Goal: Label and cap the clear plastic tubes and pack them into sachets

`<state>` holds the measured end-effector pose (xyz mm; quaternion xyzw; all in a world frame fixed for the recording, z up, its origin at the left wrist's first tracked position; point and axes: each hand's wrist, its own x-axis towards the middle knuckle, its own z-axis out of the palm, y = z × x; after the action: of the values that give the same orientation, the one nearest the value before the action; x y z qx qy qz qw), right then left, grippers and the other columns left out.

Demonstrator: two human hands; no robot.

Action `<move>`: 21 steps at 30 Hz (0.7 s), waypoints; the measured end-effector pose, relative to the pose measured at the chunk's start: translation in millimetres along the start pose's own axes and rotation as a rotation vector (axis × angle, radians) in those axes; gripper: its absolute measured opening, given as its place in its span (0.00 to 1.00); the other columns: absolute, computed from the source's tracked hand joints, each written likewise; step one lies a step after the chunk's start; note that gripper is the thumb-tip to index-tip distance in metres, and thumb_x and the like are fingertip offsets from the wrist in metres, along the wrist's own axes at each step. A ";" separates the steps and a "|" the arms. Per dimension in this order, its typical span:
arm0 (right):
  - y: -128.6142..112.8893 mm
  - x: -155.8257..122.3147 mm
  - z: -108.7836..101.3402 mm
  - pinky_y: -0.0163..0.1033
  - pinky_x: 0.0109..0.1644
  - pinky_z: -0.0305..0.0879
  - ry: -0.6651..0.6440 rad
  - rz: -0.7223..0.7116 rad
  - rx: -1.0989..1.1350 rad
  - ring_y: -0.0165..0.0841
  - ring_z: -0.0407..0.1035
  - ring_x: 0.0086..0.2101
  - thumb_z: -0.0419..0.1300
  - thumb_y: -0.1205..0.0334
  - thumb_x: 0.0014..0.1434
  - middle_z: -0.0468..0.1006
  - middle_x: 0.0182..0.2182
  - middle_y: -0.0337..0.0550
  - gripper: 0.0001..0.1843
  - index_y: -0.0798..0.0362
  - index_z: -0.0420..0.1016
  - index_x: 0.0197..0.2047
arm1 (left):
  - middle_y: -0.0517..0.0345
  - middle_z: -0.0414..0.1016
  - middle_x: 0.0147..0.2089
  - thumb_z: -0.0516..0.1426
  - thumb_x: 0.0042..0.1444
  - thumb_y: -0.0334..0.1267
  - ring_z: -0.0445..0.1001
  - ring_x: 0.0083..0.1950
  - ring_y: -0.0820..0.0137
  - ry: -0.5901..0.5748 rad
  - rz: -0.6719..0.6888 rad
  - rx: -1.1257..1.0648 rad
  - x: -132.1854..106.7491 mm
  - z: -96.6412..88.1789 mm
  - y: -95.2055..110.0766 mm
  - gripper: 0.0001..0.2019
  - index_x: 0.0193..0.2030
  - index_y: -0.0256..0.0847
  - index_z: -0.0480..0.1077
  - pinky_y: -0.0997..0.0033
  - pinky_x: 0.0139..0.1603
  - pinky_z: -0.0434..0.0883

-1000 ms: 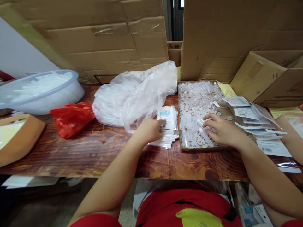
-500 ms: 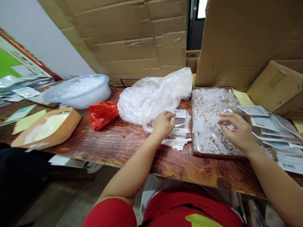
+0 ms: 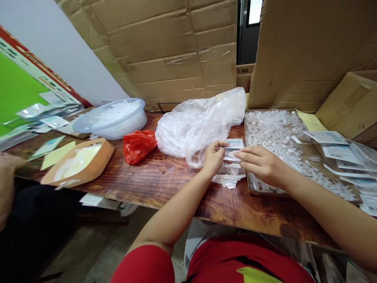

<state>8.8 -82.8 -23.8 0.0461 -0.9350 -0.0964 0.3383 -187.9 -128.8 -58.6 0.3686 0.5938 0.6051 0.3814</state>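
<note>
My left hand (image 3: 214,158) pinches the top printed packet (image 3: 235,143) of a small stack of packets (image 3: 229,173) on the wooden table (image 3: 141,177). My right hand (image 3: 260,164) has come over beside it, fingers together and pointing at the same packet; whether they hold anything is hidden. Right of the stack lies a shallow cardboard tray (image 3: 251,188) full of small clear plastic pieces (image 3: 273,125).
A crumpled clear plastic bag (image 3: 194,124), a red bag (image 3: 138,145), a pale blue bowl (image 3: 110,118) and a brown tray (image 3: 79,163) lie to the left. More printed packets (image 3: 338,151) spread at right. Cardboard sheets (image 3: 176,51) stand behind. A person's dark clothing (image 3: 26,220) shows lower left.
My right hand left the tray of plastic pieces and moved left to the packet stack. My left hand lifted the top packet's edge. The view swung left.
</note>
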 end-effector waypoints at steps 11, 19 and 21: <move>-11.4 12.7 25.4 0.54 0.56 0.69 -0.132 0.322 0.085 0.46 0.70 0.57 0.57 0.70 0.67 0.76 0.58 0.56 0.13 0.52 0.77 0.52 | 0.63 0.72 0.33 0.58 0.39 0.36 0.66 0.24 0.76 -0.100 0.012 -0.199 -13.1 5.9 6.0 0.13 0.36 0.41 0.68 0.76 0.17 0.70; 21.6 -12.5 2.5 0.55 0.56 0.74 -0.128 0.792 0.545 0.46 0.72 0.54 0.72 0.42 0.54 0.69 0.62 0.58 0.42 0.48 0.68 0.67 | 0.62 0.75 0.35 0.59 0.38 0.35 0.55 0.19 0.82 -0.083 0.091 -0.276 -12.1 9.1 5.4 0.11 0.32 0.41 0.68 0.78 0.13 0.61; 27.5 -14.9 10.2 0.53 0.52 0.76 -0.188 0.847 0.636 0.42 0.75 0.47 0.73 0.40 0.53 0.71 0.61 0.58 0.44 0.49 0.69 0.68 | 0.64 0.74 0.32 0.59 0.39 0.35 0.54 0.17 0.82 -0.088 0.099 -0.289 -13.6 9.3 6.5 0.10 0.32 0.41 0.67 0.76 0.13 0.64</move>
<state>13.1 -52.2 -34.9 -0.2438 -0.8809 0.3328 0.2319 -173.7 -137.0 -51.8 0.3651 0.4644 0.6854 0.4258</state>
